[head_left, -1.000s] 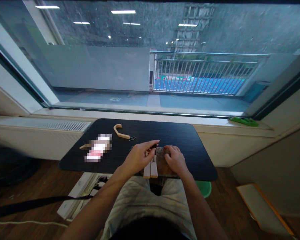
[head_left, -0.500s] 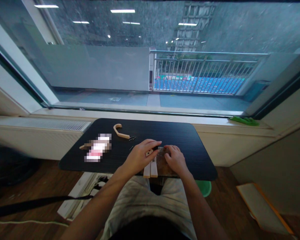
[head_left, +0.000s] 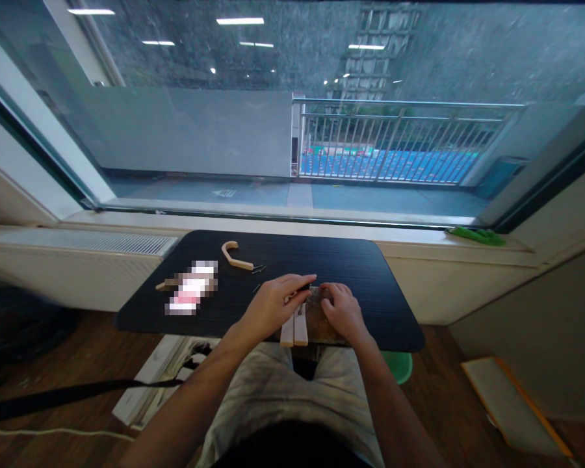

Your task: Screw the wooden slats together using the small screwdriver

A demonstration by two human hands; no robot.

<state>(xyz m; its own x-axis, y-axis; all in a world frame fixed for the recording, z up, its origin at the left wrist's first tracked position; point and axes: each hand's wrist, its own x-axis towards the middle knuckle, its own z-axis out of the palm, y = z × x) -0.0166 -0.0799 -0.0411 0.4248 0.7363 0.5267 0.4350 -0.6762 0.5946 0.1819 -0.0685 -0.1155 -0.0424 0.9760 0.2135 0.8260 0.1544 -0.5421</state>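
My left hand (head_left: 272, 305) rests over two pale wooden strips (head_left: 294, 330) at the near edge of the black table (head_left: 370, 273). Its fingers are pinched on a small pale piece beside a dark object that I cannot make out. My right hand (head_left: 342, 311) lies curled on a brown rough block (head_left: 316, 324) just right of the strips, pressing it down. The two hands nearly touch above the strips.
A curved wooden hook piece (head_left: 234, 255) and small dark screws (head_left: 258, 269) lie at the table's back left. A pixelated pink-white item (head_left: 191, 296) lies at the left. A green object (head_left: 475, 235) sits on the window sill, a green stool (head_left: 398, 367) under the table.
My left hand has shifted slightly right and its fingers have closed lower onto the small piece. My right hand has stayed on the brown block.
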